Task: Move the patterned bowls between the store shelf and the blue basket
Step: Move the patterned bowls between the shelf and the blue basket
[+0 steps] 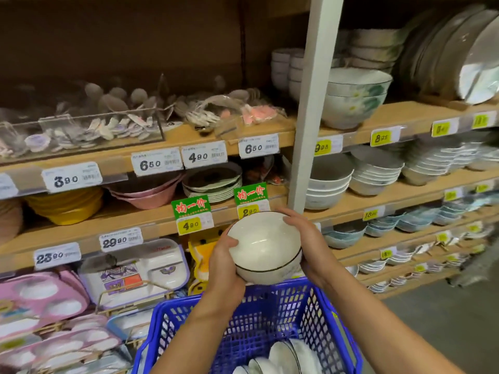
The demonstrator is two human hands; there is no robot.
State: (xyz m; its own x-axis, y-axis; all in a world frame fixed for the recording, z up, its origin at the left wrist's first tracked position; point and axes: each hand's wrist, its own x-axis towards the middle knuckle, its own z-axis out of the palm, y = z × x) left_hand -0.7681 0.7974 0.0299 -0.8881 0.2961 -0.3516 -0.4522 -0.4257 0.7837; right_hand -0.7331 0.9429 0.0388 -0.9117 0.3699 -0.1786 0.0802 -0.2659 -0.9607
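Note:
A small stack of white bowls with dark rims is held in the air above the far edge of the blue basket. My left hand grips the stack's left side, thumb over the rim. My right hand grips the right side with fingers curled over the top rim. More white dark-rimmed bowls lie on their sides in the basket's bottom. Stacks of patterned bowls sit on the wooden store shelf to the right.
A white upright post divides the shelving just behind the held bowls. Price tags hang from the shelf edges. Pink and white divided trays fill the lower left shelves. Plates stand at the upper right. Grey floor lies to the right.

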